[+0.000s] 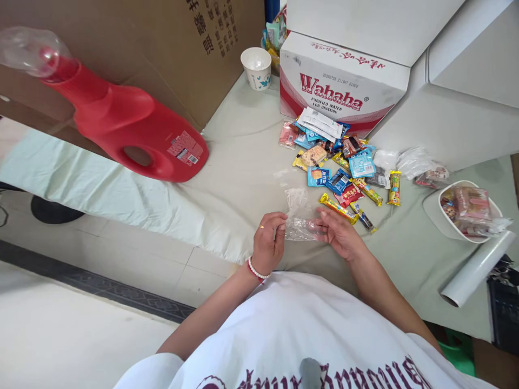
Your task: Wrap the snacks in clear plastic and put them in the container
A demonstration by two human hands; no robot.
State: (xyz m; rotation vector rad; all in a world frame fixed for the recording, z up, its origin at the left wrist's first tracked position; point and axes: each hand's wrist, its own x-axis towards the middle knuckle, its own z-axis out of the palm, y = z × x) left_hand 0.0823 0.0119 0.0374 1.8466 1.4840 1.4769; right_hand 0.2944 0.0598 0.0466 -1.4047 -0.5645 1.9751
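Note:
A thin clear plastic bag stretches between my two hands above the cloth-covered table. My left hand, with a ring and a beaded bracelet, pinches the bag's left side between thumb and fingers. At the bag's right end is my right hand, its fingers apart and its fingertips touching the plastic or just inside it; the exact contact is unclear. Just beyond lies a pile of small wrapped snacks, with a yellow-wrapped stick and a dark blue packet among them. More crumpled clear plastic lies beyond the bag.
A Wahaha carton stands behind the snacks, with a paper cup to its left. A large red bottle is at left before a brown carton. At right are a white basket of snacks and a plastic-film roll.

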